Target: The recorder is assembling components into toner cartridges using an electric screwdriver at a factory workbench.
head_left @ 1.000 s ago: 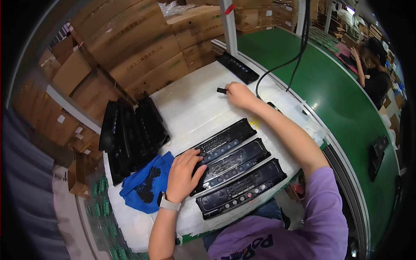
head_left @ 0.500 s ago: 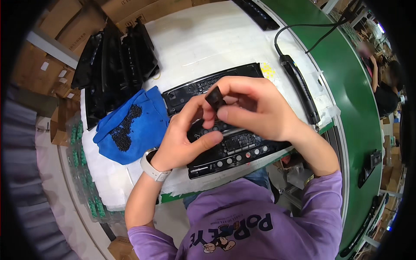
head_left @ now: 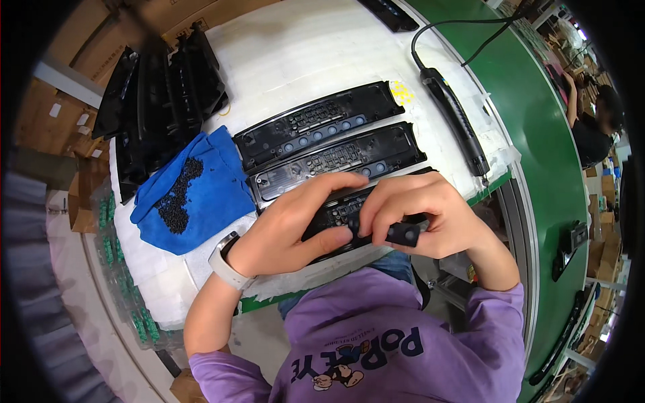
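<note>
Both hands have dropped from mid-air onto the nearest panel.
The right hand (head_left: 430, 215) pinches a small black part (head_left: 403, 234) against the near panel (head_left: 339, 211), where half a second ago it was held up; the left hand (head_left: 289, 225) grips that panel's left end. Two more panels (head_left: 322, 138) lie just beyond on the white table (head_left: 302, 54), a blue cloth (head_left: 201, 195) with black bits to the left, a corded tool (head_left: 457, 121) to the right.
</note>
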Demonstrator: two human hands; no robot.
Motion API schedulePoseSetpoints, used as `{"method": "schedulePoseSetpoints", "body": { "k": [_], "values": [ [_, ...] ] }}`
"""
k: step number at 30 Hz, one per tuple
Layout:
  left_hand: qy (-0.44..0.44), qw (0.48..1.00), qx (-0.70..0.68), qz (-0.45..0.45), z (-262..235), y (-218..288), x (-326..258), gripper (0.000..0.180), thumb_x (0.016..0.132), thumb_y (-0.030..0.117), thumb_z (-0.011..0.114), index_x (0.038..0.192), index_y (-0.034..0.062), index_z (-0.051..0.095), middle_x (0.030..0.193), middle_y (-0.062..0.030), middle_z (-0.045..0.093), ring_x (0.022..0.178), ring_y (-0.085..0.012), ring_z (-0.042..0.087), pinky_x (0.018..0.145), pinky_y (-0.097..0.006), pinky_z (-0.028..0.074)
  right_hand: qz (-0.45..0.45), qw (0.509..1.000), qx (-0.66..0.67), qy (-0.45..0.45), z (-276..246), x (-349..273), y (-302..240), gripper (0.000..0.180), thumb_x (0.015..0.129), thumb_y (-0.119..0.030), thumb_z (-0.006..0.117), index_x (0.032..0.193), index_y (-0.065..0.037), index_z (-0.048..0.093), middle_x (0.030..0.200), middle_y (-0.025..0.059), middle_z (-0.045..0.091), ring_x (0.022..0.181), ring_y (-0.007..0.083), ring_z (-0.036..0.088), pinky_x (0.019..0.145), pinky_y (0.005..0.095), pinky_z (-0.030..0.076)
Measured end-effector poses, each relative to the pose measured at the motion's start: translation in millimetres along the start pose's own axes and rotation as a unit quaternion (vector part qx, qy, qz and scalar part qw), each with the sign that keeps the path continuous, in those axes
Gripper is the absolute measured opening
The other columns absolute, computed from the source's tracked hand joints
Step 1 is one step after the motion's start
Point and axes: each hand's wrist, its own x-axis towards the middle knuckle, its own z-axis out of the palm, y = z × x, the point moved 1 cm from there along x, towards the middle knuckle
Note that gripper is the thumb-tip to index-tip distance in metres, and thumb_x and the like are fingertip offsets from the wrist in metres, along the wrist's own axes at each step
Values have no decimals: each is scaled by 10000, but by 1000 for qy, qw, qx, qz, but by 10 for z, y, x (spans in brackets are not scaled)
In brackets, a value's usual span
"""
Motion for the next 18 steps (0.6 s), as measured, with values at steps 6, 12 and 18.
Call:
{"method": "schedulePoseSetpoints", "body": {
  "k": [6,12,18],
  "values": [
    [-191,978,18,-79,-72,-37,-2,257,707,122,664,947,63,595,693,-57,586,652,-222,608,582,-307,458,29,997,-14,-67,23,-52,132,229,646,43,596,864,-19,560,816,66,604,707,222,603,586,298,467],
    [-176,966,185,27,31,-113,-76,155,709,154,656,840,75,626,719,-53,551,637,-245,560,535,-339,440,22,989,-125,-80,37,-143,242,259,645,5,636,886,-17,546,849,100,601,755,285,609,642,350,484],
    [-193,958,210,43,35,-150,-99,102,707,153,654,778,85,624,674,-52,498,618,-227,546,505,-335,421,35,949,-298,-102,22,-186,66,227,655,-73,660,869,-66,585,748,62,608,708,246,604,583,344,477]
  ]
}}
